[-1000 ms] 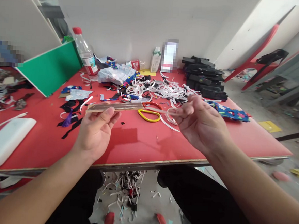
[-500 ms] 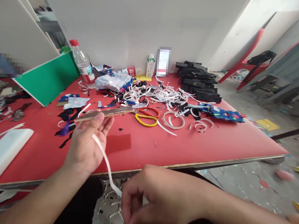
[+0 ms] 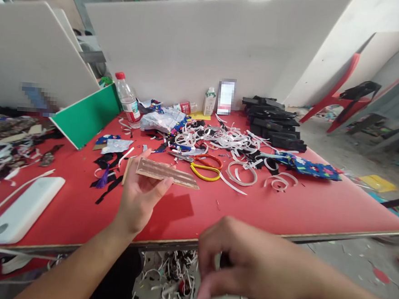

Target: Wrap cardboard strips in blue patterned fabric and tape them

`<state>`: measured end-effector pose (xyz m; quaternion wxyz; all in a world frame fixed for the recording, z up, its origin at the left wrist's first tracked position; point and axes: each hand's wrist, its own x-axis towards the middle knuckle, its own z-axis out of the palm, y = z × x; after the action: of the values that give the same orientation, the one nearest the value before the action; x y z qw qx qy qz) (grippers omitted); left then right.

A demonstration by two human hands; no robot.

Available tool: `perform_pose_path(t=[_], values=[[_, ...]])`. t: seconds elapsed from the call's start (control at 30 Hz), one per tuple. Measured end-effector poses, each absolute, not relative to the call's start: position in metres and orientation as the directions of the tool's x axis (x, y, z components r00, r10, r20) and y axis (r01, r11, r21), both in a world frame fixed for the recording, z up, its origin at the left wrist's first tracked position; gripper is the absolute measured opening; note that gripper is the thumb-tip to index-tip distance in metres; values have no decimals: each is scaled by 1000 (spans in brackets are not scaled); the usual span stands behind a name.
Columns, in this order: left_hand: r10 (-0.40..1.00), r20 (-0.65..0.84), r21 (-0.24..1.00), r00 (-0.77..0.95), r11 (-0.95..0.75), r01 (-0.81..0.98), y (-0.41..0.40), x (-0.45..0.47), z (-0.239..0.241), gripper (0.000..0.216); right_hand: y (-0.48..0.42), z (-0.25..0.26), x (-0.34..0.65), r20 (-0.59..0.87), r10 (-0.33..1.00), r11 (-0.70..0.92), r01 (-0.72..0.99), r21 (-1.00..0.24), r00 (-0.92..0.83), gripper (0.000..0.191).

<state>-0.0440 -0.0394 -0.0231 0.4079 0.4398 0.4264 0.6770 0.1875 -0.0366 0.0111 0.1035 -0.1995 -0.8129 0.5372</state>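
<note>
My left hand point(image 3: 140, 195) holds a flat brown card strip point(image 3: 167, 173) by its near end, above the red table point(image 3: 284, 205); the strip's upper face shows pale lengthwise lines. My right hand point(image 3: 246, 262) hangs low in front of the table's near edge, fingers curled downward and blurred. I see nothing clearly between them. Scissors with orange and yellow handles point(image 3: 205, 167) lie just beyond the card strip. Curled white paper strips point(image 3: 241, 173) lie to the right of the scissors.
A heap of white strips and dark scraps point(image 3: 217, 137) covers the table's middle. A black stack point(image 3: 273, 122), blue patterned fabric point(image 3: 304, 166), water bottle point(image 3: 128, 100), green board point(image 3: 85, 116) and white power bank point(image 3: 22, 210) stand around. Scraps litter the floor below.
My right hand peeled a white strip off the card, pulled it down below the table edge, and the strip is gone from view. The left hand turned the card face up.
</note>
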Motion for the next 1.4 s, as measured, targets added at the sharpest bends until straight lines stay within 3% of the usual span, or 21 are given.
perform_pose_path(t=[0.07, 0.13, 0.2, 0.33, 0.47, 0.63, 0.77, 0.9, 1.1, 1.27, 1.4], values=[[917, 225, 932, -328, -301, -201, -39, -46, -20, 46, -8, 25, 186, 85, 570, 417, 199, -887, -817, 24], [914, 191, 936, -357, -279, -213, -40, -48, -17, 36, 35, 33, 174, 163, 656, 543, 311, -780, -737, 27], [919, 163, 945, -358, -250, -212, -41, -50, -18, 30, 88, 35, 150, 183, 733, 649, 592, -478, -655, 29], [939, 96, 956, -331, -180, -233, -46, -52, -26, 34, 184, 24, 89, 186, 700, 713, 662, -231, -690, 18], [954, 28, 954, -299, -115, -277, -51, -54, -25, 46, 237, 4, 50, 87, 607, 793, 609, -14, -790, 27], [941, -61, 972, -333, -21, -235, -65, -51, -19, 58, 272, -8, 35, -2, 619, 777, 612, 149, -785, 9], [948, -21, 988, -319, -29, -152, -74, -48, -26, 63, 287, 4, 35, -32, 645, 757, 633, 160, -763, 11], [966, 66, 997, -249, -74, -22, -76, -51, -33, 64, 282, 9, 35, -75, 652, 756, 640, 135, -754, 34], [947, 293, 917, -134, -238, 321, -75, -55, -25, 63, 267, -10, 28, -148, 661, 750, 650, 119, -736, 36], [883, 466, 768, -56, -373, 520, -80, -52, -22, 76, 265, 7, 30, 39, 718, 694, 719, 23, -695, 28], [906, 401, 839, -134, -305, 451, -78, -55, -28, 75, 271, 40, 33, 346, 774, 598, 792, -125, -530, 26]])
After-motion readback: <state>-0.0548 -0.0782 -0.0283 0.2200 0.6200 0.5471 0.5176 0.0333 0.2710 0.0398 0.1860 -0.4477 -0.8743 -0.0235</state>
